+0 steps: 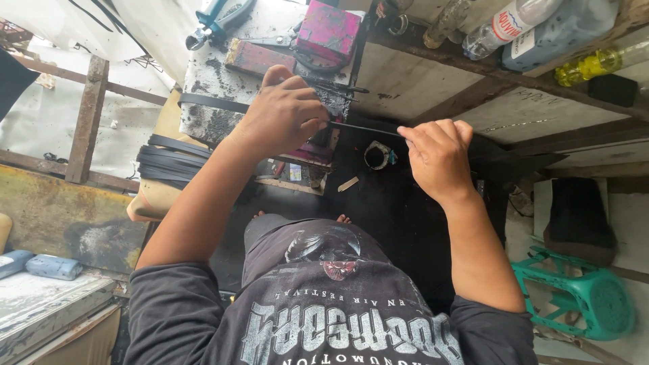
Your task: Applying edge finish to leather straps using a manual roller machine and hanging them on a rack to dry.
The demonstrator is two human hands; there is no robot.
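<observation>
My left hand (pixel 284 115) and my right hand (pixel 439 155) both grip one long black rubber strip (pixel 365 127) stretched between them. The strip's far end (pixel 209 101) runs left across a dirty white work block (pixel 203 81). My left hand pinches the strip over the block's right edge, close to a magenta metal block (pixel 328 30). My right hand holds the strip's other end over a black sheet (pixel 399 203).
A bundle of black strips (pixel 169 162) lies left of my left arm. Blue-handled pliers (pixel 216 20) and scissors lie on the block. Bottles (pixel 500 27) stand on a wooden shelf at top right. A small round black-and-metal piece (pixel 377 155) sits between my hands. A green plastic stool (pixel 581 297) stands at lower right.
</observation>
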